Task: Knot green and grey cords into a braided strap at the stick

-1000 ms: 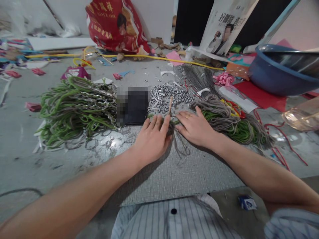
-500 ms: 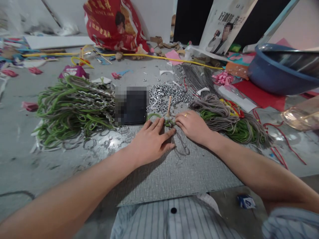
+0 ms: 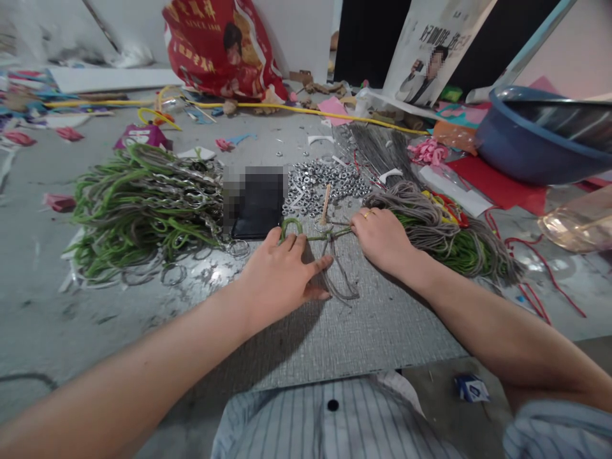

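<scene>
My left hand point(image 3: 282, 274) lies on the grey mat point(image 3: 344, 331), its fingers closed on the looped left end of a green cord point(image 3: 291, 226). My right hand point(image 3: 380, 239) pinches the cord's other end, so the green and grey strands run taut between the hands. They cross in a knot point(image 3: 329, 237) at the foot of a small upright wooden peg point(image 3: 326, 203). A grey cord loop point(image 3: 340, 280) trails toward me below the knot. A ring sits on my right hand.
A heap of green and grey cords with metal rings point(image 3: 143, 204) lies left, and a similar cord bundle point(image 3: 440, 233) right. Silver nuts point(image 3: 320, 182) and a dark phone point(image 3: 258, 203) sit behind the hands. A blue basin point(image 3: 540, 137) stands at the far right, a red bag point(image 3: 222, 48) behind.
Both hands have drawn apart, left to the left and right to the right. The cords between them have stretched taut and the knot at the peg now shows.
</scene>
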### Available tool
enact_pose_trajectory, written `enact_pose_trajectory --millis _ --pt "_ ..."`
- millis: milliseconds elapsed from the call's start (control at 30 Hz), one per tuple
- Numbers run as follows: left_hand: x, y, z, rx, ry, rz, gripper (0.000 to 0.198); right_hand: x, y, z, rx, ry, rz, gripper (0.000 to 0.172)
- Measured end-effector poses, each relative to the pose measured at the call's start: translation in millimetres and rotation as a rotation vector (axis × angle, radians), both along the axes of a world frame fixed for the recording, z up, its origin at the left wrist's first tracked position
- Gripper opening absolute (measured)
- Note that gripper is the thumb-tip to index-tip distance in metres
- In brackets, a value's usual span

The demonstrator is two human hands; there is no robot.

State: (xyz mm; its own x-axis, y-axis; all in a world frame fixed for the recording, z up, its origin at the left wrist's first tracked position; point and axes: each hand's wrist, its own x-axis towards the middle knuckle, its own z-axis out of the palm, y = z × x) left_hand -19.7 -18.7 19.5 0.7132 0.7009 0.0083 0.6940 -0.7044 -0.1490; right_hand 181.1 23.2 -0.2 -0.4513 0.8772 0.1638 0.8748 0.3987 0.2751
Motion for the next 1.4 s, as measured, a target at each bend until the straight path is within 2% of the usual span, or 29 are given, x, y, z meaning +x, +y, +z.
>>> enact_pose_trajectory --millis 167,300,400,500,667,767,867,1000,1167,1400 --pt "-3.2 -1.0 6.3 -0.015 0.060 -0.021 0.053 2.1 -0.7 6.1 -0.007 -0.053 -0.111 0.025" --pt "-3.9 -1.1 6.6 -0.016 0.049 -0.026 0.053 2.3 -1.6 7.2 -0.013 -0.065 -0.109 0.025" --pt "-3.8 0.3 5.9 -0.011 0.003 -0.021 0.045 2.0 -1.6 5.7 -0.012 -0.045 -0.081 0.025" --pt "-2.5 4.5 5.2 -0.021 -0.072 0.002 0.034 1.0 -1.1 3.6 -0.016 0.075 -0.015 0.025" --pt "1.9 16.2 -3.0 0.053 -0.307 0.074 0.026 -4.1 -2.0 -1.4 -0.060 0.378 0.254 0.025" --pt "5.4 23.8 -13.2 0.091 -0.405 0.092 0.021 -8.2 -3.5 -4.7 -0.094 0.434 0.268 0.023" --pt "8.8 30.1 -21.0 0.083 -0.377 0.125 0.025 -12.0 -4.3 -6.9 -0.114 0.424 0.242 0.021" --pt "10.4 34.1 -23.6 0.038 -0.286 0.168 0.023 -15.6 -3.8 -7.4 -0.100 0.346 0.203 0.019" --pt "8.7 33.0 -22.9 0.072 -0.248 0.128 0.020 -16.3 -2.8 -5.4 -0.120 0.280 0.184 0.017" --pt "7.4 30.7 -20.9 0.078 -0.215 0.106 0.019 -10.8 -4.1 -7.0 -0.081 0.349 0.206 0.016"
